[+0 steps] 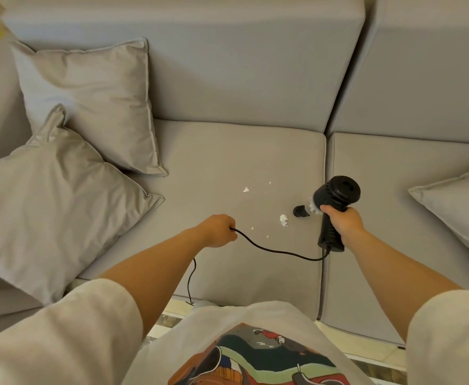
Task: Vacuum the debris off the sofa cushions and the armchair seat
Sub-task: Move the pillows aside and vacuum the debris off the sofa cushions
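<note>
A black handheld vacuum (pixel 334 195) hovers over the right part of the grey sofa seat cushion (pixel 214 162). My right hand (pixel 341 222) grips its handle, and its nozzle (pixel 301 212) points left toward a white clump of debris (pixel 283 219). White bits show inside its clear chamber. More white scraps (pixel 246 190) lie farther back on the cushion, with tiny flecks near the front. My left hand (pixel 219 230) holds the black power cord (pixel 272 250), which sags across the cushion to the vacuum's base.
Two grey throw pillows (pixel 89 101) (pixel 47 201) lean at the left. Another pillow (pixel 458 204) lies on the neighbouring seat cushion (pixel 394 218) at the right. The cord drops over the sofa's front edge to a tiled floor (pixel 172 318).
</note>
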`<action>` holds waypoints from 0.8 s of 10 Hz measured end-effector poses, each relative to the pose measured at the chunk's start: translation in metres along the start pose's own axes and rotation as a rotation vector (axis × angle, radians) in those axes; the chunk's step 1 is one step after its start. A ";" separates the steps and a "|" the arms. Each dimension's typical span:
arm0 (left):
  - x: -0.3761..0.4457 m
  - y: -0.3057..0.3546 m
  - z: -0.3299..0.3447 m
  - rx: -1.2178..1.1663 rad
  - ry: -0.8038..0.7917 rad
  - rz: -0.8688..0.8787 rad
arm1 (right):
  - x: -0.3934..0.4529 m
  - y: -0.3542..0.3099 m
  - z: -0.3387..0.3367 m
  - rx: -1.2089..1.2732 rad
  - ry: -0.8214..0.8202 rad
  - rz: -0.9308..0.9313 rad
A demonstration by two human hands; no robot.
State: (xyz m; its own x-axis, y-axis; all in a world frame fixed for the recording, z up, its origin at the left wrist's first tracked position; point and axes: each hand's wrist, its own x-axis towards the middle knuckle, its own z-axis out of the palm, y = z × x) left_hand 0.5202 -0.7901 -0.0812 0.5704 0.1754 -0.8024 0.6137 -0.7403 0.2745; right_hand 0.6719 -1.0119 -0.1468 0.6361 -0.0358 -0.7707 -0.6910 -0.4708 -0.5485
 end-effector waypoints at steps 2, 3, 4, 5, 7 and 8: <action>0.000 -0.003 0.001 0.006 0.007 0.009 | -0.003 -0.001 0.004 0.011 -0.018 -0.002; -0.001 -0.007 0.002 0.003 0.010 0.006 | -0.006 0.001 0.007 -0.005 -0.048 -0.004; -0.002 -0.010 0.002 0.000 0.012 0.003 | -0.008 0.005 0.012 -0.031 -0.060 -0.010; -0.004 -0.012 0.004 -0.004 0.009 0.003 | -0.010 0.007 0.015 -0.043 -0.057 -0.018; -0.008 -0.018 0.007 -0.013 0.013 0.011 | -0.011 0.005 0.016 -0.061 -0.047 -0.019; -0.010 -0.021 0.008 -0.013 0.010 0.015 | -0.015 0.007 0.017 -0.067 -0.054 -0.011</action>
State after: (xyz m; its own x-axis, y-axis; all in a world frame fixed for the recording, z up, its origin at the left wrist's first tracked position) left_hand 0.4972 -0.7819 -0.0832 0.5848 0.1711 -0.7929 0.6122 -0.7344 0.2930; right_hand 0.6518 -0.9994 -0.1449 0.6226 0.0167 -0.7823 -0.6587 -0.5287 -0.5354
